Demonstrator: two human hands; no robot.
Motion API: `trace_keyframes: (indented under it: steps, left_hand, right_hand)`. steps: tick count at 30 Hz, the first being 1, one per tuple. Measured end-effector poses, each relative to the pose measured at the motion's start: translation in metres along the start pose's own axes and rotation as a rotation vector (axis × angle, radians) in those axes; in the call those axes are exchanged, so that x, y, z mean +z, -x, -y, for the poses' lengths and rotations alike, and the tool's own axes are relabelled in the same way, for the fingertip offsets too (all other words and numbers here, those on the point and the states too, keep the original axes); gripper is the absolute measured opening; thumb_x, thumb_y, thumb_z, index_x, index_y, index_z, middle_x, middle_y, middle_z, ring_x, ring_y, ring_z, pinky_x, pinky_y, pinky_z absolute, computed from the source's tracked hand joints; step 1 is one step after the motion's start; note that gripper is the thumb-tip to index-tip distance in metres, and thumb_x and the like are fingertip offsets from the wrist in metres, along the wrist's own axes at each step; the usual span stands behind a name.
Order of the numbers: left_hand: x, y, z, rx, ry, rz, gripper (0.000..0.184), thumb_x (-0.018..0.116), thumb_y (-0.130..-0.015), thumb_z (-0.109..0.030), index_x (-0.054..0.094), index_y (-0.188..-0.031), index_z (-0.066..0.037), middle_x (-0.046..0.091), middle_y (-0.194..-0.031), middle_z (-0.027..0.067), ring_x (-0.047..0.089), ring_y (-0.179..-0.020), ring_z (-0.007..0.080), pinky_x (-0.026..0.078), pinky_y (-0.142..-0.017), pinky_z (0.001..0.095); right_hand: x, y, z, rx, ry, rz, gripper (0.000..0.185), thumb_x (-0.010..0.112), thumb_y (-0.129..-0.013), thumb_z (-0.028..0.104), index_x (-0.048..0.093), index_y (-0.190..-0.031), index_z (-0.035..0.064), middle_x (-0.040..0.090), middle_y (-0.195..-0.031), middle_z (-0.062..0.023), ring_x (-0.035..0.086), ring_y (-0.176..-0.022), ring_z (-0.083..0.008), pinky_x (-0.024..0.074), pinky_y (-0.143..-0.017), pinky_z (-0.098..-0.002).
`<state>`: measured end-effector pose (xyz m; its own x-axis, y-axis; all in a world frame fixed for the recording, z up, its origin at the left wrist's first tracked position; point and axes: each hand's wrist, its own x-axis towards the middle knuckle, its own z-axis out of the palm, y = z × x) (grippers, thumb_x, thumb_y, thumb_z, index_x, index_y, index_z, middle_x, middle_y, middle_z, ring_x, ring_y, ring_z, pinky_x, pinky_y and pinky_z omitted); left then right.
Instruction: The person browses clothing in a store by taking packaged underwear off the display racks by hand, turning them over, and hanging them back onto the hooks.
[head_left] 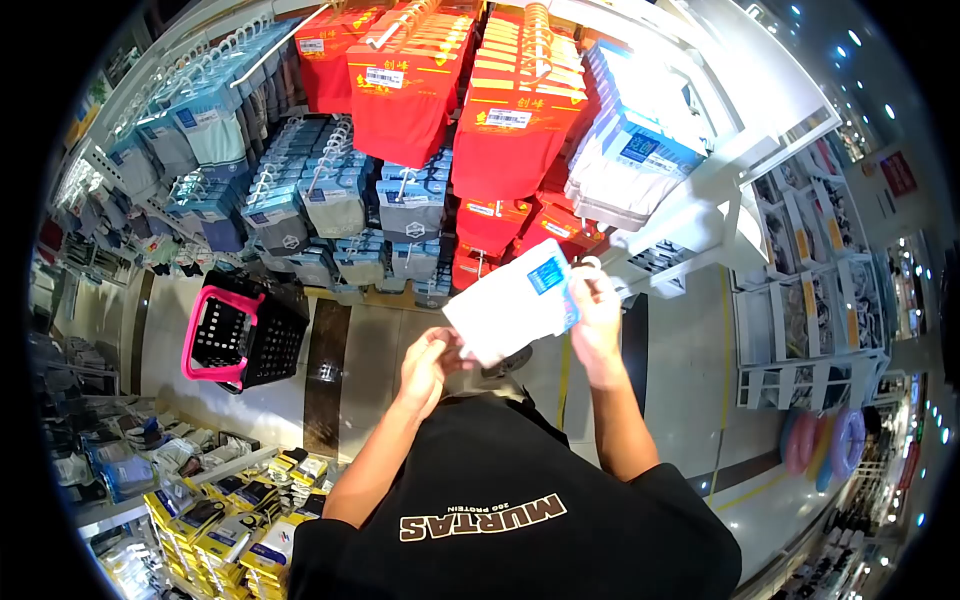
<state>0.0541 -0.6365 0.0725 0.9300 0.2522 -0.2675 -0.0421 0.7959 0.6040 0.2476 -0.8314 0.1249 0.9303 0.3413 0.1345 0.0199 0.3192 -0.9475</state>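
Note:
Between my hands, in front of my chest, I hold a white garment pack [505, 310] with a blue label and a light-blue card at its right end. My right hand [597, 315] is closed on that card end, close to its plastic hanger hook. With fingers curled, my left hand [428, 365] pinches the lower left edge of the white fabric. Which garment it is, I cannot make out. Beyond my hands, similar white packs [625, 175] with blue cards hang at the rack's right end, beside rows of red packs [520, 130].
Blue-carded grey packs [335, 205] hang on hooks to the left of the red ones. A black shopping basket [275, 335] with a pink rim stands on the floor at left. Yellow packs [225, 535] fill a display at lower left. White shelving [810, 300] stands at right.

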Motion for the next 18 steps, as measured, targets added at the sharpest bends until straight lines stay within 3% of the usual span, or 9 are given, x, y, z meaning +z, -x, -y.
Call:
trace_keyframes:
  steps: [3,8,11,13,17,18]
  left_hand:
    - [0.019,0.001,-0.004,-0.094,-0.233,-0.037,0.022,0.051,-0.101,-0.019,0.057,-0.111,-0.001,0.065,-0.1,0.0121,0.068,-0.085,0.0226,0.055,-0.076,0.0336]
    - [0.009,0.004,0.0,-0.133,-0.315,-0.119,0.022,0.054,-0.1,-0.02,0.058,-0.11,-0.001,0.065,-0.097,0.011,0.067,-0.082,0.0205,0.054,-0.074,0.0316]
    - [0.003,0.005,-0.002,-0.103,-0.321,-0.151,0.022,0.054,-0.1,-0.02,0.058,-0.11,-0.001,0.065,-0.095,0.0106,0.066,-0.08,0.0199,0.053,-0.073,0.0313]
    - [-0.001,0.005,-0.002,-0.092,-0.301,-0.172,0.021,0.055,-0.099,-0.018,0.059,-0.11,-0.001,0.065,-0.095,0.0101,0.065,-0.077,0.017,0.053,-0.069,0.0283]
    - [-0.005,0.005,0.0,-0.085,-0.297,-0.181,0.02,0.056,-0.099,-0.019,0.059,-0.11,-0.002,0.065,-0.094,0.0097,0.065,-0.076,0.0168,0.052,-0.068,0.0282]
    - [-0.006,0.006,0.001,-0.087,-0.295,-0.185,0.021,0.056,-0.099,-0.019,0.059,-0.109,-0.002,0.065,-0.094,0.0097,0.065,-0.076,0.0167,0.052,-0.068,0.0282]
  right_hand:
    - [-0.002,-0.025,0.045,-0.144,-0.018,-0.069,0.019,0.066,-0.092,0.005,0.059,-0.11,0.0024,0.064,-0.099,-0.003,0.061,-0.087,-0.0102,0.0498,-0.082,-0.0247]
    - [-0.012,-0.079,0.121,-0.412,0.054,-0.156,0.027,0.067,-0.089,-0.001,0.059,-0.115,-0.0016,0.065,-0.109,-0.0093,0.062,-0.098,-0.0149,0.0479,-0.091,-0.0263]
    - [-0.014,-0.108,0.156,-0.477,0.207,-0.208,0.026,0.07,-0.086,-0.003,0.06,-0.111,-0.0012,0.066,-0.103,-0.0077,0.062,-0.094,-0.0135,0.0485,-0.087,-0.0252]
    - [-0.009,-0.123,0.174,-0.52,0.201,-0.119,0.026,0.07,-0.086,-0.002,0.059,-0.11,-0.0011,0.066,-0.099,-0.0077,0.062,-0.091,-0.0122,0.049,-0.084,-0.024]
    - [0.002,-0.15,0.183,-0.419,0.391,-0.042,0.034,0.077,-0.083,0.006,0.058,-0.111,-0.0021,0.067,-0.087,-0.006,0.062,-0.084,-0.0107,0.0478,-0.082,-0.0217]
    - [0.009,-0.15,0.182,-0.437,0.494,-0.098,0.042,0.082,-0.077,0.007,0.058,-0.11,-0.0023,0.067,-0.085,-0.0064,0.062,-0.08,-0.0107,0.0485,-0.076,-0.0221]
